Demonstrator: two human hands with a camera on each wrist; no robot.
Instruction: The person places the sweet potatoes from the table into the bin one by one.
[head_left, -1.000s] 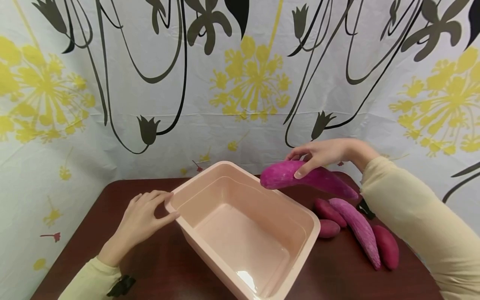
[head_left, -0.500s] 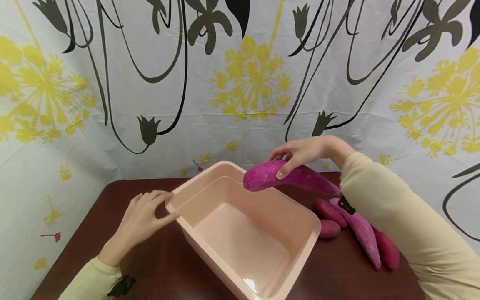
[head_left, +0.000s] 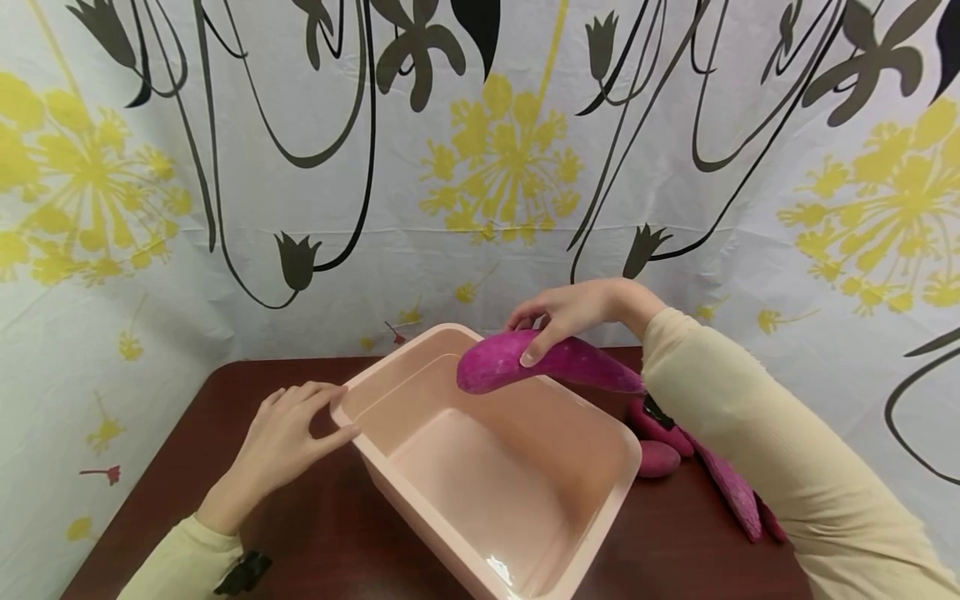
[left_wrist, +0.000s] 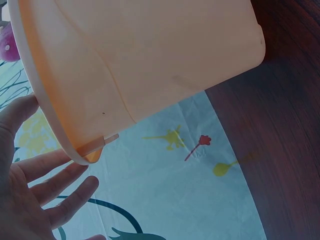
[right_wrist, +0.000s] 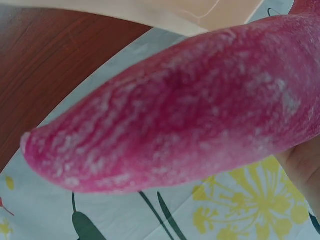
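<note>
A large purple sweet potato [head_left: 495, 362] is in my right hand [head_left: 573, 312], thumb on its near side and fingers over the far side. Its rounded end reaches over the back right rim of a pale pink plastic basin [head_left: 495, 533]. Close up in the right wrist view, the sweet potato [right_wrist: 165, 110] shows whitish streaks and a tapered tip. My left hand [head_left: 288, 433] holds the basin's left corner between thumb and fingers. From the left wrist, the hand [left_wrist: 45, 165] has its thumb and fingertips at the basin's rim [left_wrist: 55, 120].
On the dark red-brown table [head_left: 315, 533], right of the basin, lie several more sweet potatoes, among them a small round one [head_left: 657, 459] and a long one [head_left: 731, 487]. My right sleeve [head_left: 750, 433] partly covers them. A flower-printed sheet [head_left: 480, 275] hangs behind the table.
My right hand has carried the large sweet potato leftward, from the basin's right edge to over its back rim. The right sleeve now covers more of the pile. My left hand has stayed put.
</note>
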